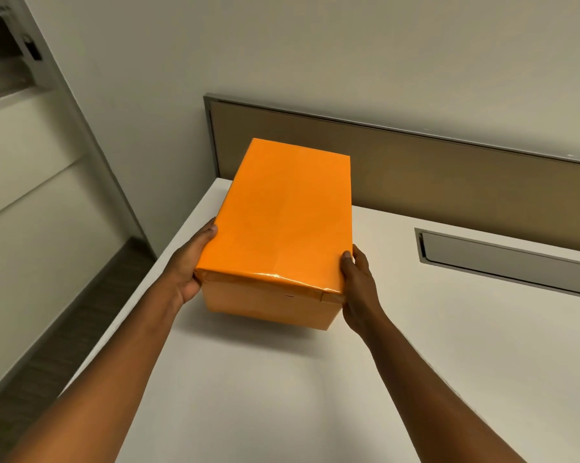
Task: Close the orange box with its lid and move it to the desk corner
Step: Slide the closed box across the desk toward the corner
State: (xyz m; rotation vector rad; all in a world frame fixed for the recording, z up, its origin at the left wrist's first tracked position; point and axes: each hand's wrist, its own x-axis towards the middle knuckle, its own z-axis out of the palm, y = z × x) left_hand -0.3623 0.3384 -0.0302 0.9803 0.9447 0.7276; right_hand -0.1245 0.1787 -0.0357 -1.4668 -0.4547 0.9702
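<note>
Orange box [278,225], lid on, between left hand [190,265] and right hand [358,289] grip.

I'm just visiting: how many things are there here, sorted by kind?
Orange box with its lid on: 1
Hands holding it, left hand and right hand: 2
White desk: 1
Grey hatch set in the desk: 1
Brown back panel: 1
Total: 6
</note>
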